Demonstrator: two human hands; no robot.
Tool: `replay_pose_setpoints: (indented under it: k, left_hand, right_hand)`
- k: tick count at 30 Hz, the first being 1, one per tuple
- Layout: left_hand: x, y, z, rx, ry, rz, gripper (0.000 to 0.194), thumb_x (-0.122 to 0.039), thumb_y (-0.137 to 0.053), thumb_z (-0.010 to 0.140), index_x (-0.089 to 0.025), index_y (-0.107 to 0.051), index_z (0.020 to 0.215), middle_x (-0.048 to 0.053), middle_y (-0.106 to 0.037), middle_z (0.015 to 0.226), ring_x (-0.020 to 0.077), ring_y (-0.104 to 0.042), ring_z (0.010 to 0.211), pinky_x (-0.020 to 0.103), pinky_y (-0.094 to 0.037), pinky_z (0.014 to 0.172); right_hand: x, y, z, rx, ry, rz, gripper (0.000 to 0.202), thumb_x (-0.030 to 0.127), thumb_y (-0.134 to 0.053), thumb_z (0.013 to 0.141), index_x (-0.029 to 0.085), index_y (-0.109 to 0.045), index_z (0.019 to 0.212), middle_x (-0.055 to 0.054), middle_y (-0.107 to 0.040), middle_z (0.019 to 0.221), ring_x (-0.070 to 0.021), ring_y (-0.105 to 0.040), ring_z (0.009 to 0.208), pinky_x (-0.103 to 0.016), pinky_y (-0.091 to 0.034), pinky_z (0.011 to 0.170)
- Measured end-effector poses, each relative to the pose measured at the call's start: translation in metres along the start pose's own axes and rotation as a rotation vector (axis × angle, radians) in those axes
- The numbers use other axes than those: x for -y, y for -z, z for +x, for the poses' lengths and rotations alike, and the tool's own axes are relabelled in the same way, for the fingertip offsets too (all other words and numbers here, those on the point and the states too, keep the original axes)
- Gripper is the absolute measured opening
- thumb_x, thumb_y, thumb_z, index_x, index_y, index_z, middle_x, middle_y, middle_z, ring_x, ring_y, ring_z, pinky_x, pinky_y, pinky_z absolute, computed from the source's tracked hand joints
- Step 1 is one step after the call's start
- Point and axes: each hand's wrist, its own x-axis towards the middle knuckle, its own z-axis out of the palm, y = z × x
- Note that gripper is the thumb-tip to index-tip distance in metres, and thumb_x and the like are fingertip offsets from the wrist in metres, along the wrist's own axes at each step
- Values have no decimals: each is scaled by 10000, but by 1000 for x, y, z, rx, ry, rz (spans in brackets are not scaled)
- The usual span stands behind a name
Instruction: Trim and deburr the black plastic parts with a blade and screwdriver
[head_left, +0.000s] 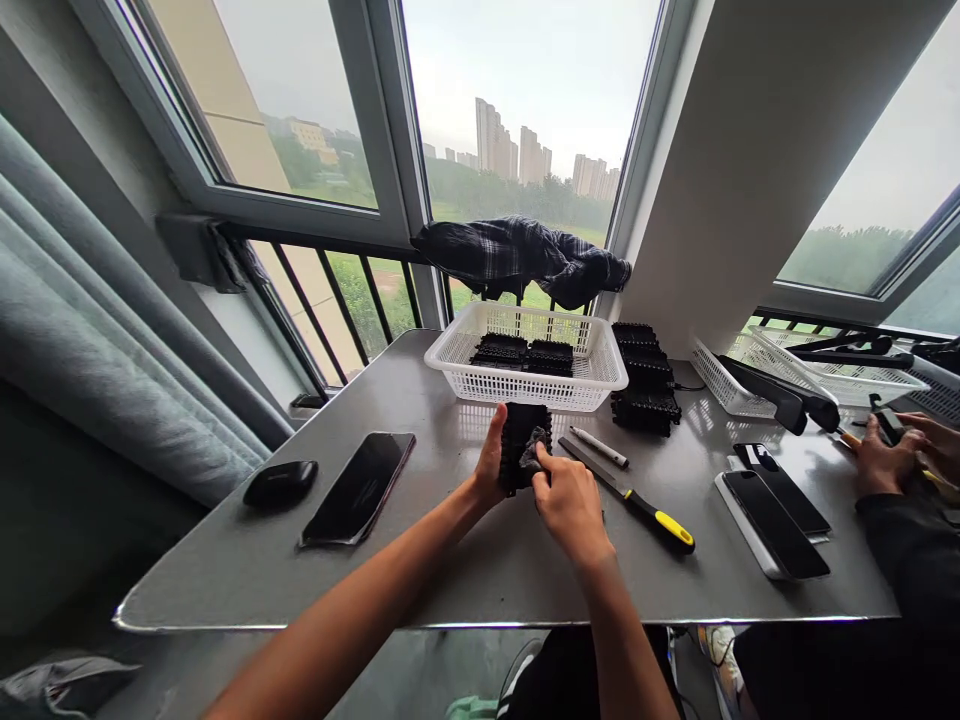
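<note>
Nearest, above the grey, smooth-topped table (450, 590), the left hand (491, 460) grips a black, flat, ridge-edged piece that looks like plastic (517, 425) by its left side, thumb upright; the right hand (568, 500) pinches a crumpled dark-grey wad of cloth (531, 455) against its face. Work on this piece therefore looks under way rather than finished. Just right of the hands, a flat-bladed tool with a black-and-yellow handle (660, 522) and a slim pale pen-like stick (600, 447) lie on the table, neither being held. Farther off, a white, perforated plastic basket (525, 390) holds similar black pieces (551, 357), and beside its right end lies a row of more black, toothed-edged pieces (643, 375). One group may be done and the other left, but nothing visible marks which, and the overlapping pieces prevent a sure count.
</note>
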Motion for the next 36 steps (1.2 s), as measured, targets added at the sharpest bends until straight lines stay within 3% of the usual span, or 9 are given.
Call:
replay_pose_setpoints:
  k: [8,15,21,23,26,28,32,36]
  left_hand:
    - [-14,-3,-1,-5,-64,-14,559,-565,-398,931,-93,-687,1012,105,-748,805,211,-713,674,309,-595,632]
    - [-14,-4,-3,35,-60,-8,571,-554,-384,942,-83,-681,1069,111,-753,856,209,-716,721,309,-592,682]
    - [-11,-1,-2,73,-13,-10,613,-581,-361,939,-75,-661,1113,129,-748,889,218,-711,733,327,-584,690]
    - [-11,1,-1,82,31,-18,662,-618,-333,929,-69,-662,1100,142,-746,896,239,-713,749,367,-586,707]
    - [-7,3,0,107,99,-12,683,-636,-346,917,-63,-650,1130,155,-744,927,251,-715,783,379,-579,737]
    - [-1,3,-1,126,144,5,675,-634,-388,906,-59,-646,1147,161,-743,954,255,-716,819,368,-571,766]
    - [12,-1,-6,149,244,57,628,-612,-435,901,-64,-681,1082,152,-748,922,253,-717,820,340,-556,784]
    - [17,-4,-10,171,258,31,579,-604,-456,897,-87,-710,947,101,-737,745,212,-696,667,292,-541,681]
  right_hand:
    - [8,2,-6,46,28,31,422,190,-460,927,196,-601,1325,-107,-735,1071,-235,-670,1011,-292,-431,852]
    - [2,-5,-4,-64,-65,269,337,205,-506,865,176,-752,1094,-99,-735,1095,-233,-654,1055,-285,-424,943]
    - [-24,2,5,-67,-66,578,369,236,-447,848,125,-799,823,-55,-758,766,-202,-694,730,-254,-509,669]
    - [-33,10,7,-128,-65,618,398,249,-416,861,120,-791,892,-45,-754,771,-191,-691,722,-260,-520,667]
    - [-36,20,7,-334,3,722,407,238,-417,850,153,-754,1062,-48,-756,996,-196,-692,939,-296,-522,845]
    - [-33,23,5,-407,59,747,430,214,-421,843,173,-714,1154,-44,-721,1142,-188,-654,1078,-304,-476,961]
    - [-24,21,3,-405,79,616,468,180,-410,861,192,-650,1263,-42,-680,1235,-175,-620,1137,-282,-430,1007]
    - [-18,15,3,-293,15,301,474,198,-433,898,235,-581,1347,-57,-730,1094,-190,-663,969,-271,-457,879]
